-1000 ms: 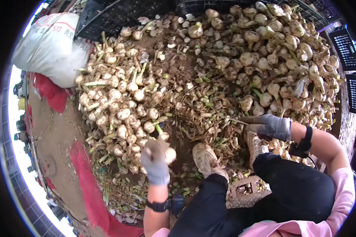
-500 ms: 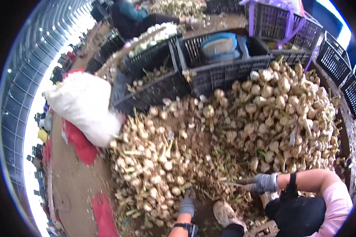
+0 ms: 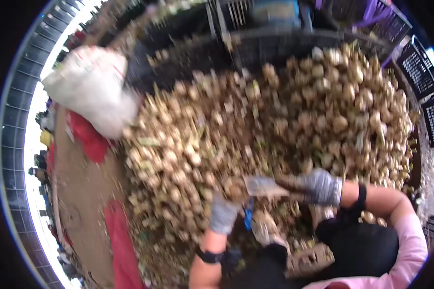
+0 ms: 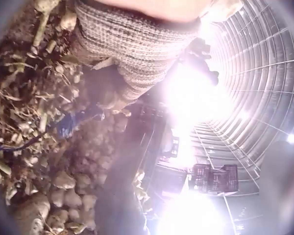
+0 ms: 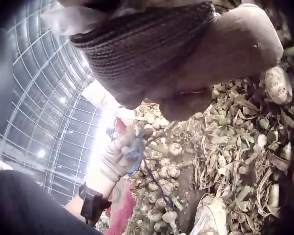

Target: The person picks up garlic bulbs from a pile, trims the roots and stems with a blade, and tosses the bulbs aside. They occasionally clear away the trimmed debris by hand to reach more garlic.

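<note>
My gloved left hand (image 3: 223,214) is beside the near edge of the left pile of garlic bulbs (image 3: 171,159). Its curled fingers hold a blue strip (image 5: 133,155), from which a dark cord (image 5: 159,185) dangles in the right wrist view. The strip also shows below the fingers in the head view. To the right, my gloved right hand (image 3: 323,187) grips the dark handle of a knife (image 3: 265,187). Its broad, pale blade points left, toward the left hand's fingertips. Dry leaves and cut stems (image 5: 235,166) litter the ground beneath.
A second, larger heap of garlic (image 3: 342,111) rises on the right. Black plastic crates (image 3: 284,48) line the back. At the left stand a stuffed white sack (image 3: 91,86) and red cloth (image 3: 120,245). My shoe (image 3: 265,226) is between the hands.
The view tipped up and then partly back down. My left hand dipped to the pile's edge and now holds the blue strip. The knife has turned, showing its blade broadside near the left hand.
</note>
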`<state>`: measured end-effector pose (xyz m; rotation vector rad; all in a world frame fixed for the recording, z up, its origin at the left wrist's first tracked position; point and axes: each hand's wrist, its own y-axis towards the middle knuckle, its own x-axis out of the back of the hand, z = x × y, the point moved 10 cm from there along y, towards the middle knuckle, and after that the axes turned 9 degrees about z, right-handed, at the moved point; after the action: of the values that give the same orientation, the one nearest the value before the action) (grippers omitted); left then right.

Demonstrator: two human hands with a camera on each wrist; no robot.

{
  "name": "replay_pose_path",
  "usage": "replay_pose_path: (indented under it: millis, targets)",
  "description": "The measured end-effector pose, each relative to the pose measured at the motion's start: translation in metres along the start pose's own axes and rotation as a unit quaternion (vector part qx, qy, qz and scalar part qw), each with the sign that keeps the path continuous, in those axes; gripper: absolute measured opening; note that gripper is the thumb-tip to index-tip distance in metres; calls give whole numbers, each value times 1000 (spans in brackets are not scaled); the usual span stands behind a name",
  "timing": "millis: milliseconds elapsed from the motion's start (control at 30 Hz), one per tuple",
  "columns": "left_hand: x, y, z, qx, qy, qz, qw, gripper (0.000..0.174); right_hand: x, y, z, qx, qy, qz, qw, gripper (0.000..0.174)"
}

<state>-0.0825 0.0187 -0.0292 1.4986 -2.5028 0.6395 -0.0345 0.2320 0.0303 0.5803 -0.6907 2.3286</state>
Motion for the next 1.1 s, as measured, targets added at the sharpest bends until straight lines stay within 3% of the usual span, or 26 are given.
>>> replay_pose_path:
  millis: [33, 67, 100, 133, 200, 300, 333, 367, 433, 467, 533, 567, 633, 700, 767, 900, 967, 1000, 1033, 1067, 1100]
  targets:
    - [-1, 0, -15, -1, -23, 10, 1000, 44, -4, 0, 1, 13, -46, -7, 999, 63]
    - [-8, -1, -36, 53, -135, 30, 989, 41, 2, 1, 9, 44, -72, -16, 996, 62]
    - [-12, -4, -31, 41, -220, 27, 974, 40, 1, -1, 21, 72, -92, -32, 993, 62]
    - [-28, -6, -6, 71, -373, 85, 921, 43, -2, 0, 26, 129, -68, -65, 987, 58]
    - [-51, -12, 9, 101, -515, 144, 839, 46, -2, 5, 41, 91, -99, 0, 991, 57]
    - [-43, -12, -24, 39, -426, 113, 897, 60, 3, 12, 53, 128, -99, -24, 987, 58]
    - [-32, -13, -72, -144, 2, 100, 984, 63, 1, 15, 58, 132, -109, -6, 985, 58]
    - [-41, -18, -83, -181, 169, 105, 963, 63, -2, 17, 62, 135, -120, 12, 983, 59]
    - [-58, -34, -104, -263, 490, 51, 830, 65, -1, 17, 67, 168, -93, -20, 981, 61]
    - [-61, -28, -93, -211, 415, 110, 878, 64, -4, 18, 70, 168, -108, -11, 980, 61]
    - [-63, -21, -77, -74, 301, 231, 922, 66, -8, 19, 75, 181, -122, -9, 976, 63]
    - [-64, -23, -73, -74, 300, 232, 922, 66, -9, 19, 76, 180, -121, -8, 976, 63]
    - [-51, -23, -54, -11, 111, 175, 978, 66, -7, 18, 80, 196, -96, -18, 976, 63]
    - [-54, -25, -49, -6, 115, 182, 977, 67, -12, 20, 75, 188, -90, -4, 978, 69]
    - [-66, -30, -70, -116, 308, 200, 923, 64, -16, 17, 72, 182, -91, 14, 979, 69]
    - [-72, -31, -94, -186, 371, 180, 892, 56, -18, 16, 58, 154, -124, 8, 980, 70]
    - [-60, -32, -101, -207, 405, 100, 885, 50, -31, 19, 29, 71, -175, 33, 981, 65]
    - [-53, -30, -97, -145, 248, 126, 950, 45, -25, 14, -20, 15, -11, -12, 1000, 60]
    - [-45, -30, -92, -85, 44, 129, 987, 41, -17, 3, -48, -17, 18, -51, 998, 57]
    - [-38, -32, -88, -34, -133, 101, 985, 37, -10, -9, -76, -48, 50, -92, 993, 55]
    - [-33, -29, -105, -107, 40, 80, 990, 37, -3, -20, -76, -63, -49, -126, 989, 53]
